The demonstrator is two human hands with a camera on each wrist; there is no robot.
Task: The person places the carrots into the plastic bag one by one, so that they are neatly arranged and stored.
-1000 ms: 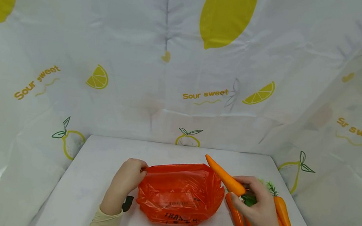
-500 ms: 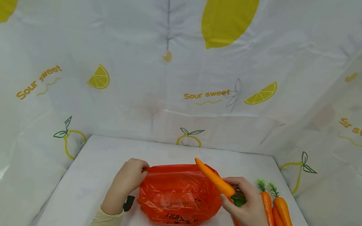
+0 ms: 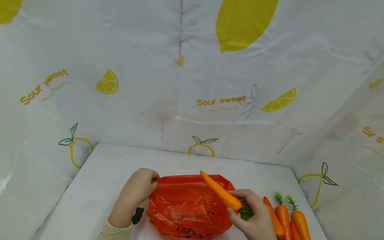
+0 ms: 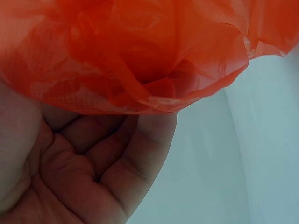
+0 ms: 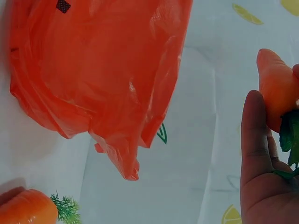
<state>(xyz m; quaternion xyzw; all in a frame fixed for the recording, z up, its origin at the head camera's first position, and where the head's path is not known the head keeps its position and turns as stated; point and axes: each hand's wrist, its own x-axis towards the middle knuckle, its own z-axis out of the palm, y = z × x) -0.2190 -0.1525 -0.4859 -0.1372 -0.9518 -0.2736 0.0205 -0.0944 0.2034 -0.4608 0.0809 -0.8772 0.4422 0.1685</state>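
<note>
A red plastic bag [image 3: 189, 211] with black lettering lies on the white table, its mouth towards the far side. My left hand [image 3: 139, 188] grips the bag's upper left edge; in the left wrist view the fingers [image 4: 149, 149] curl under the red film. My right hand [image 3: 255, 219] holds an orange carrot [image 3: 221, 191] near its leafy end, between thumb and fingers. The carrot's tip points up and left, overlapping the bag's right part in the head view. Dark green leaves [image 5: 290, 135] hang by the palm in the right wrist view.
Several more carrots [image 3: 301, 225] with green tops lie at the table's right side, partly behind my right forearm. One carrot [image 5: 28, 207] shows at the lower left of the right wrist view. A white lemon-print sheet [image 3: 139, 92] stands behind and beside the table.
My right hand has moved left with the carrot, bringing its tip over the bag's edge. More of the carrots on the right now show. My left hand keeps its hold on the bag.
</note>
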